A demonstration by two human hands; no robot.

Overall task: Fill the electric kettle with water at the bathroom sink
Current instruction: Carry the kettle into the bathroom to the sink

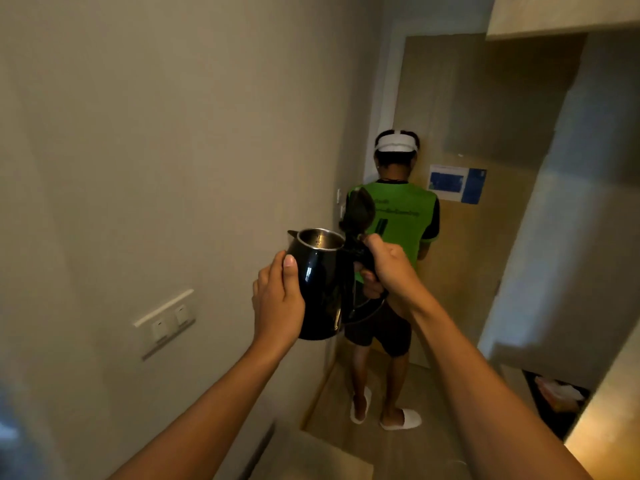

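Observation:
A black electric kettle (323,289) is held out in front of me at chest height, roughly upright. Its lid (360,211) stands flipped open, and the shiny steel inside shows at the mouth. My right hand (388,268) is wrapped around the handle on the kettle's right side. My left hand (278,303) cups the kettle's left wall, thumb up near the rim. No sink or tap is in view.
A person in a green vest (398,216), black shorts and white slippers stands just ahead with their back to me, facing a wooden door (485,133). A wall with switches (169,320) runs along my left. An opening lies to the right.

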